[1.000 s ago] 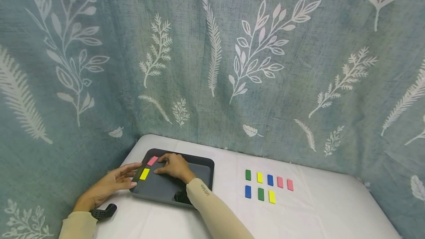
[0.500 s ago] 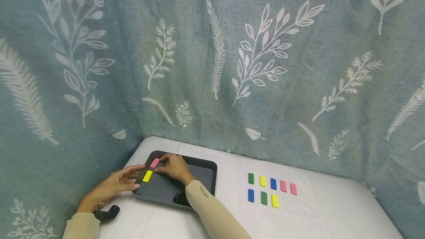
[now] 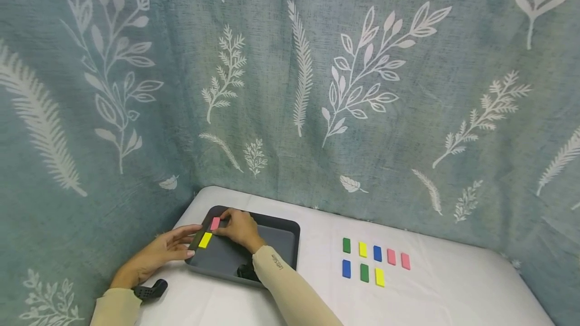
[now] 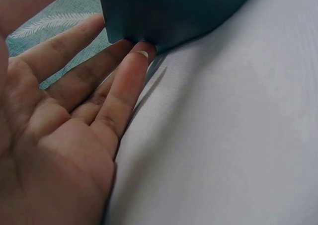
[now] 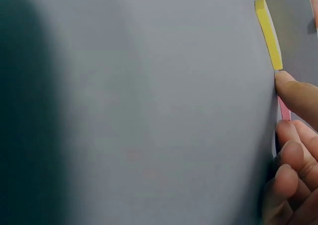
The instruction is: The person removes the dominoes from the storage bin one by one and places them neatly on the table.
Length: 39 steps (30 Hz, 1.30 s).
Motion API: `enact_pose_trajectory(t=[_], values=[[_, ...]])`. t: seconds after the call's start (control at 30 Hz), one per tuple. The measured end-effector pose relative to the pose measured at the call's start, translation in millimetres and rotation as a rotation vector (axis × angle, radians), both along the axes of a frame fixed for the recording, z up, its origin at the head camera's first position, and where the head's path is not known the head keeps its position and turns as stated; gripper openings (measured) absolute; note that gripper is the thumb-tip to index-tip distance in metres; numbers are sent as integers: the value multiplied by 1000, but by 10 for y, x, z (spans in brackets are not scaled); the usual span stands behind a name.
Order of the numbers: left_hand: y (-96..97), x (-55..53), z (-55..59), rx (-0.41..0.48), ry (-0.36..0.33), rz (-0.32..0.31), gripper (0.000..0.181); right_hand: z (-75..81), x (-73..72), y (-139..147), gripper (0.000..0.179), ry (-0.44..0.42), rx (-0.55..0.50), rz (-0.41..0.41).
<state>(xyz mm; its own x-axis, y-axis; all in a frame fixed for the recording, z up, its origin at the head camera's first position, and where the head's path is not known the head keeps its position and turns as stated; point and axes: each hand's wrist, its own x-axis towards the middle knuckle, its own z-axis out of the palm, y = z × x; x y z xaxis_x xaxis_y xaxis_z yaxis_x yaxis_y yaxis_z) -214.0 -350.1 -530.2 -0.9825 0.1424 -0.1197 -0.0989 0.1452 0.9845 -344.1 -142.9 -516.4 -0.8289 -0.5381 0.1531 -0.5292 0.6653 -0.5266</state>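
Observation:
In the head view, my right hand (image 3: 241, 228) reaches into a dark grey tray (image 3: 254, 279) and pinches a pink block (image 3: 215, 223) by its ends. The right wrist view shows the same pink block (image 5: 284, 109) between the thumb and a fingertip. A yellow block (image 3: 205, 240) lies just nearer than it, along the tray's left side; it also shows as a yellow block (image 5: 269, 34) above the thumb. My left hand (image 3: 165, 251) rests its loosely extended fingers against the tray's left outer wall. In the left wrist view, this left hand (image 4: 74, 106) touches the wall from outside.
On the white-covered table (image 3: 326, 296), right of the tray, two rows hold several blocks, among them a green block (image 3: 346, 245), a blue block (image 3: 377, 253) and a pink block (image 3: 405, 261). A leaf-patterned curtain (image 3: 272, 89) rises behind and at the left.
The pink block has turned straighter and sits closer to the yellow one, with my right thumb and finger now on it. My left hand stays at the tray wall. The head view has shifted slightly.

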Motion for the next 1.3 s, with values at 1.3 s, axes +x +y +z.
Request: enact_pose_trajectory(t=[1.3], values=[[24, 7, -11, -61, 8, -10, 70, 433, -29, 1148, 45, -101, -125, 171]])
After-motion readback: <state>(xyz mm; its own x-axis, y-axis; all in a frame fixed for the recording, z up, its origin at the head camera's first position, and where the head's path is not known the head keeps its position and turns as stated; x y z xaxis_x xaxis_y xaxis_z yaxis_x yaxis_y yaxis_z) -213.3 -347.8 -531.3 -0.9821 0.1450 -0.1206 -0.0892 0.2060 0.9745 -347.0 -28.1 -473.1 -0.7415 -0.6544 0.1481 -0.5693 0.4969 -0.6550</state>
